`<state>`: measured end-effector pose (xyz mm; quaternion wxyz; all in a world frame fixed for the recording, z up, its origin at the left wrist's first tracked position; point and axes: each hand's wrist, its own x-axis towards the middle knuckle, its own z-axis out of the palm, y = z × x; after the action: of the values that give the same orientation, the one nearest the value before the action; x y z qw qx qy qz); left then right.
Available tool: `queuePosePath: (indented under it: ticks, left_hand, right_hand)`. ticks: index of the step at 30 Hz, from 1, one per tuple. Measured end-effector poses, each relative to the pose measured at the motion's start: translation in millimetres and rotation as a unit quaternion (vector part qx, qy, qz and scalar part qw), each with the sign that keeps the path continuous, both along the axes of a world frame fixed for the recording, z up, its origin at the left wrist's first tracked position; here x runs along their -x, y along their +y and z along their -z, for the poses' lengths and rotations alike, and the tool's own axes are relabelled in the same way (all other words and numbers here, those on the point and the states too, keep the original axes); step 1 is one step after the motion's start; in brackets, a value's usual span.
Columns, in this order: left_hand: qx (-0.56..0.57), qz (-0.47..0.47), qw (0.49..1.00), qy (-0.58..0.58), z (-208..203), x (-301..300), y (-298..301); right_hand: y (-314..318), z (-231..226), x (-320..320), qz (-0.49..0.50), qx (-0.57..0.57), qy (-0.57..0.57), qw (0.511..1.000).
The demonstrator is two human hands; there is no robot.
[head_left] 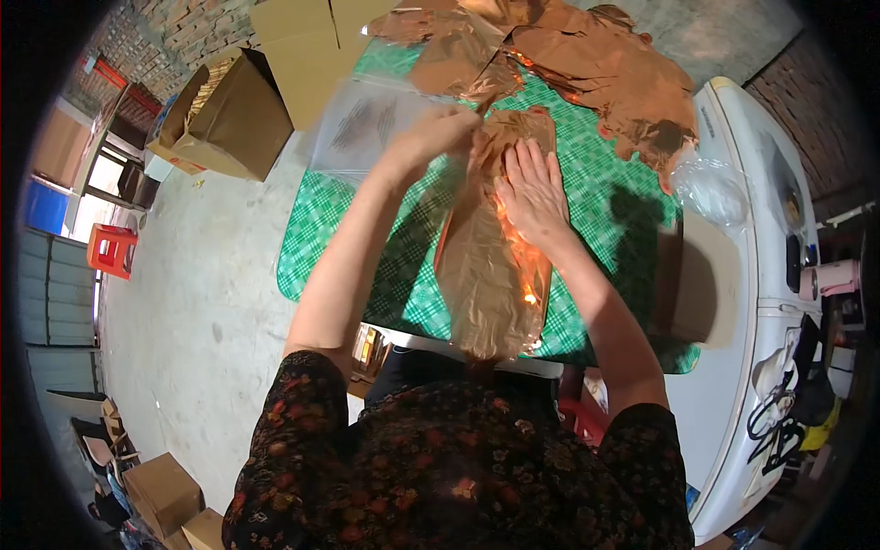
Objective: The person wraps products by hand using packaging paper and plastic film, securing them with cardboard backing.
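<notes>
Right hand [532, 188] lay flat, fingers spread, pressing long copper foil bundle [495, 266] onto green checked worktop [605, 211]. Left hand [435, 128] pinched bundle's far end — fingers together on foil, beside clear plastic bag [362, 124]. I saw loose foil sheets [587, 64] piled beyond.

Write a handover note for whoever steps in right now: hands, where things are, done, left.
Left hand: fingers pinch the far end of the long copper-coloured foil stack, beside the clear plastic bag.
Right hand: flat, palm down, pressing the stack.
The stack lies lengthwise on the green checked tablecloth, its near end overhanging the table edge.
Done: one stack gathered and flattened.
Left: loose crumpled copper foil sheets are piled at the far end; whether the stack is inside the bag is unclear.
</notes>
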<state>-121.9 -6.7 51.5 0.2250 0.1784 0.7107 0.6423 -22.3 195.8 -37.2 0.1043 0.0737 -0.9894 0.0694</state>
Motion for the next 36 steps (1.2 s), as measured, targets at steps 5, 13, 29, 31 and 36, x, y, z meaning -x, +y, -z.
queuePosePath:
  ticks: [5,13,29,31,36]
  left_hand:
    - [0.004,0.027,1.000,0.014,5,-6,45]
    - [0.090,0.026,0.975,0.199,36,-13,87]
    - [0.278,-0.104,0.752,0.588,69,-25,-21]
    - [0.305,-0.099,0.734,0.598,74,-35,-17]
    - [0.338,-0.076,0.734,0.584,80,-50,1]
  right_hand:
    - [-10,-10,-1,-0.004,0.000,-0.014,1.000]
    - [0,6,1,-0.037,0.062,0.054,0.996]
    - [-4,-7,0,-0.020,0.020,0.020,0.999]
    - [-6,-7,-1,-0.020,0.014,0.023,0.999]
    - [-1,-3,2,-0.030,-0.006,0.067,0.997]
